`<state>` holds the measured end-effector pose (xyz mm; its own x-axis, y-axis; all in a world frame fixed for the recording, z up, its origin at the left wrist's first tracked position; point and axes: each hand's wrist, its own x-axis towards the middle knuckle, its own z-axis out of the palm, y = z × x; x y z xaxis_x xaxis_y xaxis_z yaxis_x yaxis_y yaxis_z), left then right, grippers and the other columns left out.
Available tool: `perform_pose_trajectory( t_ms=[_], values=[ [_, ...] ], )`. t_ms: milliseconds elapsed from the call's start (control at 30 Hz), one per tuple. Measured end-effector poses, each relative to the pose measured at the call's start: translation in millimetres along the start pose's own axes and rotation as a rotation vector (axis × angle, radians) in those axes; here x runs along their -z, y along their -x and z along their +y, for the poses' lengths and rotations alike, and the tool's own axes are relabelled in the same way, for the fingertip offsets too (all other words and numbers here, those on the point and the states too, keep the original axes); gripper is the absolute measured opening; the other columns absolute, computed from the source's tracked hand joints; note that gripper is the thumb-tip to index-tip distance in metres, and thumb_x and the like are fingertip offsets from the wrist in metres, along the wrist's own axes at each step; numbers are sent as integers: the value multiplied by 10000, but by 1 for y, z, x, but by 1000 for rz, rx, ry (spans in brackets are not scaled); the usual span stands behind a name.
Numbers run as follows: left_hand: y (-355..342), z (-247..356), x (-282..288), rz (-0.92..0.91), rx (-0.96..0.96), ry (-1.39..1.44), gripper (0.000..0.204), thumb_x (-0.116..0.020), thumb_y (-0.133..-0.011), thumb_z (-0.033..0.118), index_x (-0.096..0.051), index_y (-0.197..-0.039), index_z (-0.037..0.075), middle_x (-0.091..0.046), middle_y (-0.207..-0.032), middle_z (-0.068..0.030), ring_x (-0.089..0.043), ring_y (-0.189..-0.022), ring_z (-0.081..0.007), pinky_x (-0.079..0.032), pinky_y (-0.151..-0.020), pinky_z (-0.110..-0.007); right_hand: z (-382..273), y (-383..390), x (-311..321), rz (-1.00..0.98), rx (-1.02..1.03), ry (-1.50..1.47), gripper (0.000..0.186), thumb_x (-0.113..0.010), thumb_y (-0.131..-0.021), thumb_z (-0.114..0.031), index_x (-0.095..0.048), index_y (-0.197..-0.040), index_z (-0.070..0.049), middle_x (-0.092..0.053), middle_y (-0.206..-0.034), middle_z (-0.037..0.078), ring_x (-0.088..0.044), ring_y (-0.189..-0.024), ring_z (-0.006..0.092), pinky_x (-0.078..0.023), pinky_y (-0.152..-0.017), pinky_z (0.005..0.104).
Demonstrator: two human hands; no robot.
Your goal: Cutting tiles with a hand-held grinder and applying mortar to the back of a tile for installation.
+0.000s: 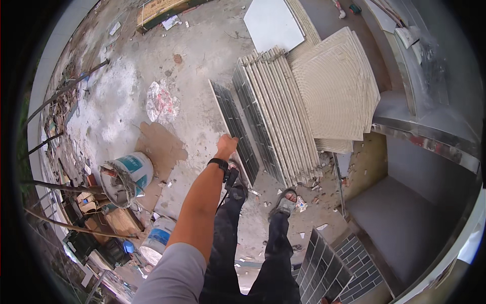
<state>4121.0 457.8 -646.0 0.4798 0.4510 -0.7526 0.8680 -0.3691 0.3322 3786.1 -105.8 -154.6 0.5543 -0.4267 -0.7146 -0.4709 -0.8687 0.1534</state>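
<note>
My left hand (227, 145) is closed on the near long edge of a dark brick-patterned tile (236, 126), which stands on its edge on the floor. Just right of it leans a thick stack of tiles (277, 119), the front one with the same dark brick pattern. At the bottom edge, only a few fingers of my right hand (331, 300) show, against another dark brick-patterned tile (324, 266) held tilted. Beside that one is a further brick-patterned tile (359, 268).
Large tiles with ridged beige backs (334, 83) lean behind the stack, near a white panel (273, 25). Left stand a mortar-smeared bucket (134, 169) and a second bucket (158, 238). Metal rods (66, 187) and rubble lie at far left. A grey recess (415, 218) is at right.
</note>
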Motion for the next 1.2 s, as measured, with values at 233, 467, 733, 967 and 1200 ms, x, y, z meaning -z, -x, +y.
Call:
perform_pose_trajectory(
  t_ms=[233, 467, 733, 967, 1200],
  values=[
    [-7, 22, -15, -97, 49, 14, 390, -664, -815, 365, -704, -900, -14, -724, -782, -190, -711, -937, -323, -535, -886, -408, -20, -1, 1, 15, -177, 124, 455, -771, -799, -432, -697, -809, 16, -698, -851, 241, -669, -797, 409, -525, -715, 498],
    [-12, 58, -51, -310, -52, 171, 407, -598, -807, 322, -652, -821, -82, -678, -637, -184, -706, -650, -307, -561, -726, -383, 8, -7, -11, -84, -147, 96, 404, -758, -805, -346, -667, -775, 46, -666, -713, 208, -654, -690, 412, -515, -635, 507],
    [26, 44, -59, -215, -332, 82, 526, -594, -883, 459, -660, -831, -61, -684, -873, -269, -672, -869, -410, -509, -811, -482, -41, -8, 29, -27, -15, 16, 527, -742, -847, -427, -644, -783, 86, -619, -681, 275, -627, -647, 409, -486, -604, 497],
    [187, -114, 29, -129, -287, 148, 399, -533, -897, 411, -695, -875, 47, -694, -937, -218, -653, -929, -418, -502, -834, -497, -89, -56, 77, 3, 442, 158, 570, -730, -860, -430, -604, -626, 74, -558, -561, 254, -526, -514, 420, -423, -542, 501],
    [344, -204, 123, -13, -354, 727, 452, -496, -977, 433, -631, -801, 39, -692, -773, -124, -685, -781, -264, -520, -730, -370, -249, -23, 146, 134, 922, 442, 626, -744, -836, -450, -576, -573, 92, -525, -525, 279, -476, -468, 427, -414, -553, 536]
  ],
)
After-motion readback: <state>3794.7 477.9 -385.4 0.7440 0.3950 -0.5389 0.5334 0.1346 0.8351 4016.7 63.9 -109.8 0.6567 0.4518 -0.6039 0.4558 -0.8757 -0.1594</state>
